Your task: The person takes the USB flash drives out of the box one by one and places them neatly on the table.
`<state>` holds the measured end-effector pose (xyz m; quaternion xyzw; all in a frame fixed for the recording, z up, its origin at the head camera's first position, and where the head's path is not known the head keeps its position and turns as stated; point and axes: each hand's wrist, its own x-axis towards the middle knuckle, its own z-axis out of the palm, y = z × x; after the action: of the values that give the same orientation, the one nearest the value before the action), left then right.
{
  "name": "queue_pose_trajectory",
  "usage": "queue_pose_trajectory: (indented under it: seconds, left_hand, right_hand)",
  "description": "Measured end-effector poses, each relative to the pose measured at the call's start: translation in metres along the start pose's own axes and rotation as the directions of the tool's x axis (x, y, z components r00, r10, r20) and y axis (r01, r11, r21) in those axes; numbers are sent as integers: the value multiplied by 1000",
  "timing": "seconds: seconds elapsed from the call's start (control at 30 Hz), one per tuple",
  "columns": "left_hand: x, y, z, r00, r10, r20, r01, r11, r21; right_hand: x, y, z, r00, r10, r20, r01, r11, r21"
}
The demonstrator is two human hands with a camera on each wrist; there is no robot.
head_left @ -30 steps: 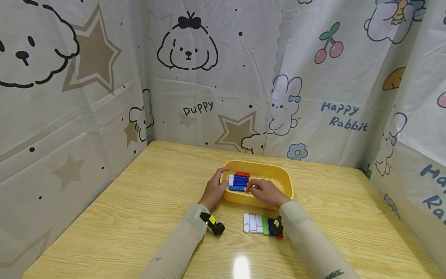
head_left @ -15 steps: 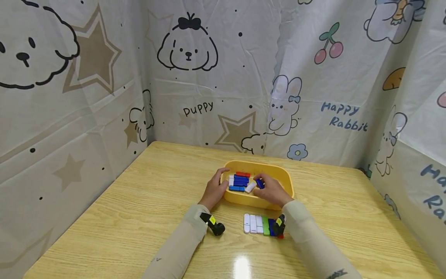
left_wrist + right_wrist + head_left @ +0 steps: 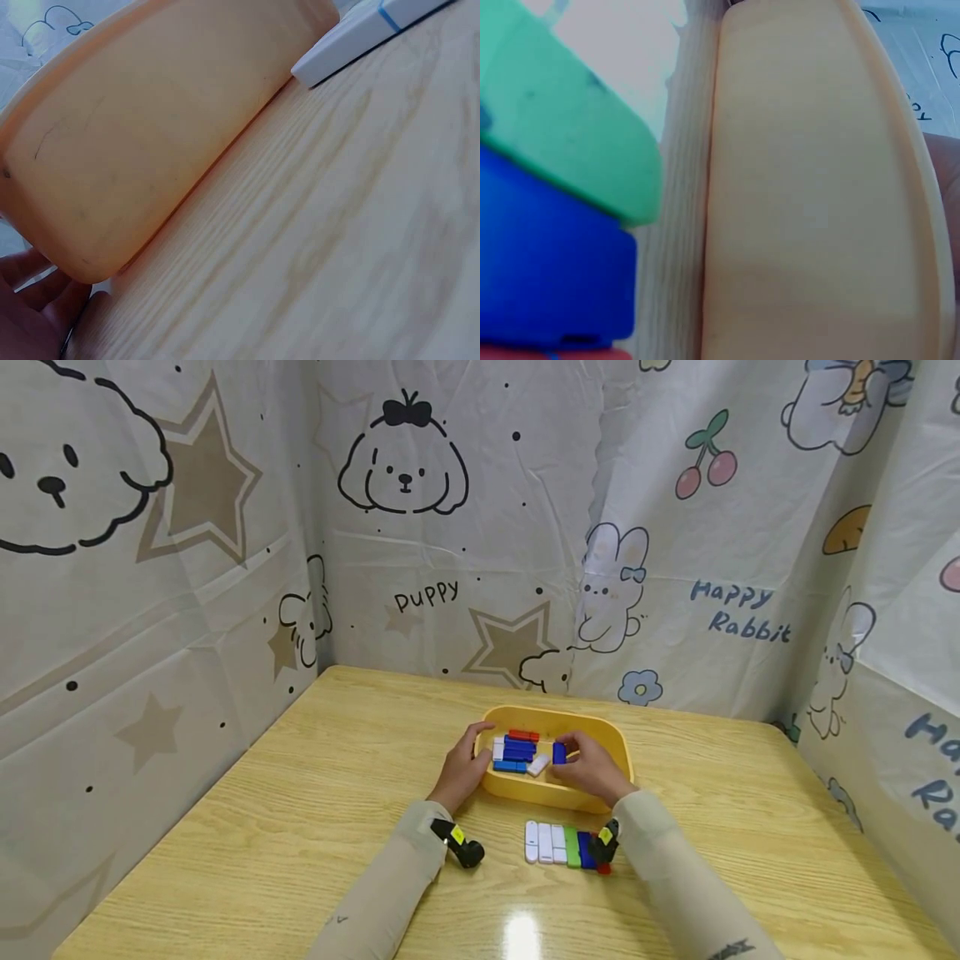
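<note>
Since a second ago the right hand (image 3: 594, 770) has lifted a blue block (image 3: 558, 752) off the stack and now pinches it over the yellow tray (image 3: 617, 745), just right of the other blocks (image 3: 514, 752). It's standing roughly upright, long axis up and down. Left hand (image 3: 463, 767) curls round the tray's left rim, thumb over the edge.
</note>
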<state>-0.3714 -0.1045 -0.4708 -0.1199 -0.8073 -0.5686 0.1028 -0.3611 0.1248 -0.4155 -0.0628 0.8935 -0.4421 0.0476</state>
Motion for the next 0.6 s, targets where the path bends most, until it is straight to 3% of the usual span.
queue_pose_trajectory:
  seconds: [0.23,0.6]
  left_hand:
    - [-1,-2,2,1000,-2,-7,2,1000,-2]
    - [0,-2,0,1000,3,-13,-3,1000,8]
  right_hand:
    - [-4,-4,1,998,-49,-49,47,998,-40]
    - [-18,-17,-10,969,-246,-37,238,960,-145]
